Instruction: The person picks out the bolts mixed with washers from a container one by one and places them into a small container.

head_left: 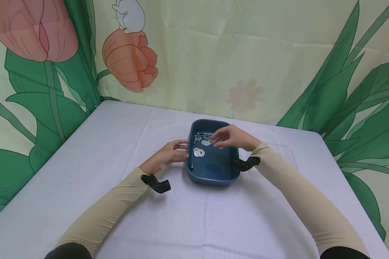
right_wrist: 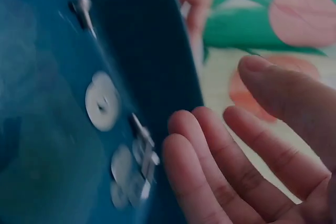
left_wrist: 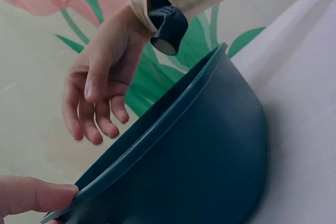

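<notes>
A dark blue tray [head_left: 214, 165] with raised walls stands on the cloth. Inside, along its left part, lie several flat metal washers [head_left: 199, 153], a screw [head_left: 192, 166] near the front corner and further small metal screws [head_left: 199, 134] toward the back. My left hand [head_left: 168, 154] is at the tray's left side; its thumb [left_wrist: 39, 195] touches the rim, the fingers loosely extended. Over the tray hovers my right hand [head_left: 235, 137], apart from the washers. Its fingers [right_wrist: 191, 177] are relaxed and spread from the thumb, with nothing visible between them.
A white cloth covers the table [head_left: 168, 223]. To the right of the tray, partly behind the right forearm, lies a thin clear sheet or lid [head_left: 286, 153]. A curtain [head_left: 197, 64] printed with flowers hangs behind the table. Each wrist carries a black camera mount [head_left: 156, 183].
</notes>
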The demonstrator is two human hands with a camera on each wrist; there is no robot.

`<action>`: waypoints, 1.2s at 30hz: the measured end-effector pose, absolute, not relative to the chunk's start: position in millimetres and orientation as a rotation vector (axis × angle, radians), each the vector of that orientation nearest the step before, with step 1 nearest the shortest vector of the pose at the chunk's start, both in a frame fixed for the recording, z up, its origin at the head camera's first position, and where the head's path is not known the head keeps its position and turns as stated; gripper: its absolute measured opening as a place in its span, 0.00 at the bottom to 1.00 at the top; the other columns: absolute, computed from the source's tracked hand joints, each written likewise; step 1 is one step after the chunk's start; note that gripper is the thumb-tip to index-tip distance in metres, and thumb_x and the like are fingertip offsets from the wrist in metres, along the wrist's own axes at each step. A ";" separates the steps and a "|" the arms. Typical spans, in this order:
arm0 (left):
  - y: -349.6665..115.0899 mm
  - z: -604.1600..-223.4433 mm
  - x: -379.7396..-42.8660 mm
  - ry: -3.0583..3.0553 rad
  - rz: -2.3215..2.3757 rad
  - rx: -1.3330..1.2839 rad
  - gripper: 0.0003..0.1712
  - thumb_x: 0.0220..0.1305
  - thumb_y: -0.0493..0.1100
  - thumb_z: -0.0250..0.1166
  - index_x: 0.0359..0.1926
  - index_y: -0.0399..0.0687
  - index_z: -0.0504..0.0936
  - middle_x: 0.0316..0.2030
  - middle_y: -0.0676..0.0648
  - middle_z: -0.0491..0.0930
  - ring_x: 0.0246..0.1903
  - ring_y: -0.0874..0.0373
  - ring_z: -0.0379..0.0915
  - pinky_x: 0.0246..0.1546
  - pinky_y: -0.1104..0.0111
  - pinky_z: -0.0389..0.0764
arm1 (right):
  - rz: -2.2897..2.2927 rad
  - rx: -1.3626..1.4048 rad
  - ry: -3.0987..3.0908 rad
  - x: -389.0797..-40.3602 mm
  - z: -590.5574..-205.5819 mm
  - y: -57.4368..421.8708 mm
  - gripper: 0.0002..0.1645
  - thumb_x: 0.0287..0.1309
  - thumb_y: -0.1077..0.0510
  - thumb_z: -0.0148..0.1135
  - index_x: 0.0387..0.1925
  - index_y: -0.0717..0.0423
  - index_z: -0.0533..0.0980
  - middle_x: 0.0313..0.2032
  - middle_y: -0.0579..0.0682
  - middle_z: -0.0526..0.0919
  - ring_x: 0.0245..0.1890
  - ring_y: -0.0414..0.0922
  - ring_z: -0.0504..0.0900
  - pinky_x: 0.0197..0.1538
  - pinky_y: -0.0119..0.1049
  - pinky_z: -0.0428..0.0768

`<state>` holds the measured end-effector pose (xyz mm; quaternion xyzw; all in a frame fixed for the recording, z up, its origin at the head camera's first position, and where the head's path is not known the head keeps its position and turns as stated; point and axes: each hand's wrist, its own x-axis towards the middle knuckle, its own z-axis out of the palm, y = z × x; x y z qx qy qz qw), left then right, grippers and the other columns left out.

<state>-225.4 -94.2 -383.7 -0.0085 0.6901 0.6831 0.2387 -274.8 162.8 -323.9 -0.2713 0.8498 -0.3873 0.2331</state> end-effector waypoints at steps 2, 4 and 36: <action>-95.0 -383.1 -224.8 1.882 1.879 -0.004 0.37 0.60 0.29 0.59 0.69 0.44 0.59 0.65 0.38 0.62 0.59 0.46 0.69 0.59 0.58 0.75 | -1.044 -0.751 2.272 -273.7 -327.5 151.0 0.24 0.55 0.60 0.65 0.51 0.68 0.75 0.44 0.65 0.82 0.43 0.60 0.82 0.47 0.45 0.84; -95.7 -382.8 -224.4 1.873 1.887 0.013 0.37 0.60 0.29 0.58 0.69 0.43 0.58 0.65 0.37 0.61 0.59 0.45 0.69 0.58 0.58 0.76 | -1.012 -0.746 2.227 -272.3 -330.9 140.2 0.22 0.55 0.61 0.65 0.50 0.70 0.75 0.40 0.63 0.84 0.40 0.59 0.83 0.45 0.44 0.85; -99.0 -386.4 -225.0 1.860 1.891 0.057 0.35 0.62 0.30 0.57 0.69 0.42 0.57 0.66 0.37 0.60 0.54 0.51 0.71 0.57 0.61 0.77 | -0.795 -0.527 1.901 -277.7 -377.4 82.1 0.11 0.60 0.64 0.58 0.40 0.66 0.81 0.29 0.53 0.87 0.28 0.40 0.86 0.40 0.32 0.85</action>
